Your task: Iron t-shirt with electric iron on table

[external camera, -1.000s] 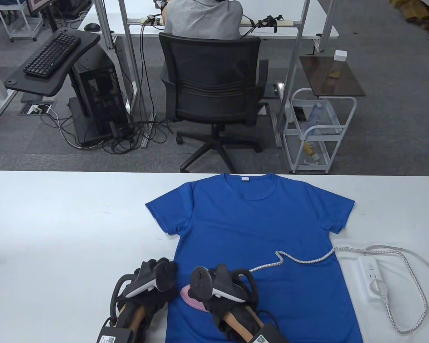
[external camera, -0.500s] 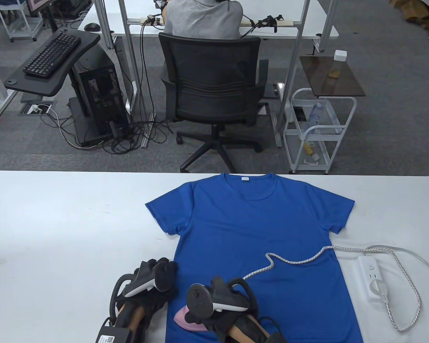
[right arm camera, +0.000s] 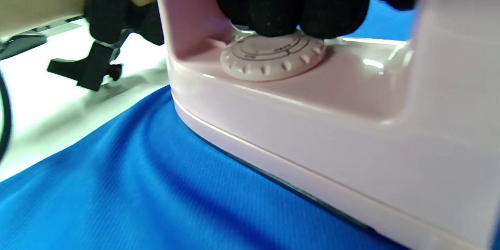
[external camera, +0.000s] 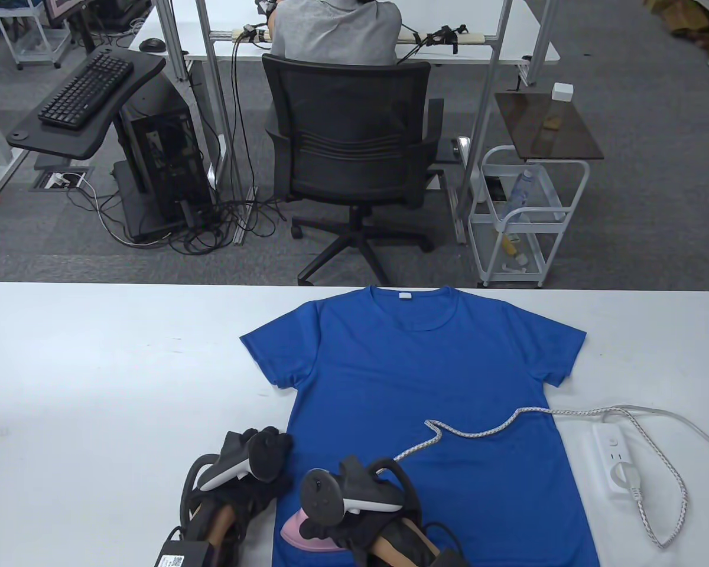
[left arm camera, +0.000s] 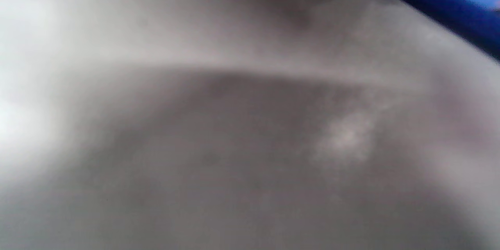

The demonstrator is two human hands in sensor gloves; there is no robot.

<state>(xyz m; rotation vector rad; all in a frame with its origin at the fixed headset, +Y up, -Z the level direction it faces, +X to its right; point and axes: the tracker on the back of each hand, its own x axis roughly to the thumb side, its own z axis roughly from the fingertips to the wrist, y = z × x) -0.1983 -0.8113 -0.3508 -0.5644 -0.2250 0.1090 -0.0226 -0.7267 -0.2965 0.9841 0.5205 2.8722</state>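
Ironing the near hem of the shirt, iron in my right hand.

Table view: my right hand (external camera: 354, 520) grips the pink iron (external camera: 298, 533) on the near-left corner of the blue t-shirt (external camera: 425, 378); its cord (external camera: 472, 434) trails off to the right of that hand. My left hand (external camera: 254, 472) rests beside the shirt's edge, finger spread unclear. No containers on the table. Left wrist view: only blur and a blue strip. Right wrist view: my fingers (right arm camera: 289, 4) wrap the handle above the dial (right arm camera: 273, 56), soleplate flat on fabric. Next, I judge, push away toward the collar.
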